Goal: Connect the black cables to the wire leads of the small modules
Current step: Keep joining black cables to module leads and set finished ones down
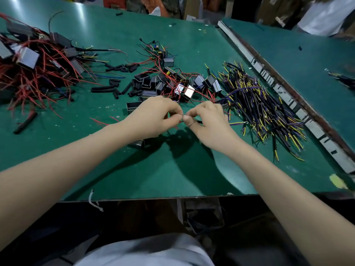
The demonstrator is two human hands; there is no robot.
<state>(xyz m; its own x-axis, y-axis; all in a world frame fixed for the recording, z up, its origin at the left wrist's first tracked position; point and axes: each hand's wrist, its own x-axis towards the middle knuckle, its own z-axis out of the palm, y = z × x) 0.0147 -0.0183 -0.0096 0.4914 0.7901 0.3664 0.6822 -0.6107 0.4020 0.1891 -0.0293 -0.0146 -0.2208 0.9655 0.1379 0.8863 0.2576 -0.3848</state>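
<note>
Two hands mid-join: my left hand [153, 116] pinches thin red wire lead [175, 127], right hand [206, 120] pinches black sheathed cable [198, 121], tips meeting above green bench mat [134, 169]. Next, I judge: twist ends tight, w/o slip.

Both hands are meeting over the green bench [172, 173]: left hand [153, 117] & right hand [208, 121] pinching thin wire ends tip-to-tip. Small modules [172, 83] are lying just beyond; black cables [265, 104] are piling right of the hands.
</note>
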